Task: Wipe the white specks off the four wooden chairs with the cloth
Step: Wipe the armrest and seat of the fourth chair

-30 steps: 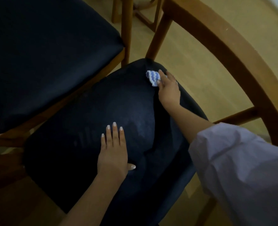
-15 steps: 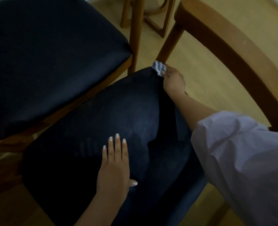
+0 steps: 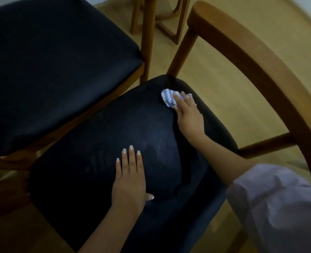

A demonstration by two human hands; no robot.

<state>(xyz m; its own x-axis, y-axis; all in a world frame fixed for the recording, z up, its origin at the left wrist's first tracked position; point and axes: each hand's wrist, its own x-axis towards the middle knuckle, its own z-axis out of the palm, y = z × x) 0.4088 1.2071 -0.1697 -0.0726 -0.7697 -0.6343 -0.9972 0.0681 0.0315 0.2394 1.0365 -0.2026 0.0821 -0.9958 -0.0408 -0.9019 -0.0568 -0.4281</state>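
Note:
A wooden chair with a dark padded seat (image 3: 89,176) fills the middle of the head view; its curved wooden backrest (image 3: 260,57) arcs along the right. My right hand (image 3: 188,114) presses a small blue-and-white striped cloth (image 3: 167,98) onto the far corner of that seat, near the backrest post. My left hand (image 3: 129,178) lies flat, palm down, fingers together, on the middle of the same seat. A faint pale smear shows on the cushion between the hands.
A second chair with a dark seat (image 3: 50,66) stands close at the upper left, its wooden frame touching the near chair's edge. More wooden legs (image 3: 169,24) stand on the light wooden floor (image 3: 233,99) beyond. My pale sleeve (image 3: 278,207) covers the lower right.
My right hand with the cloth went out to the seat's far corner edge and has come back a little onto the cushion top. The left hand stayed flat on the seat.

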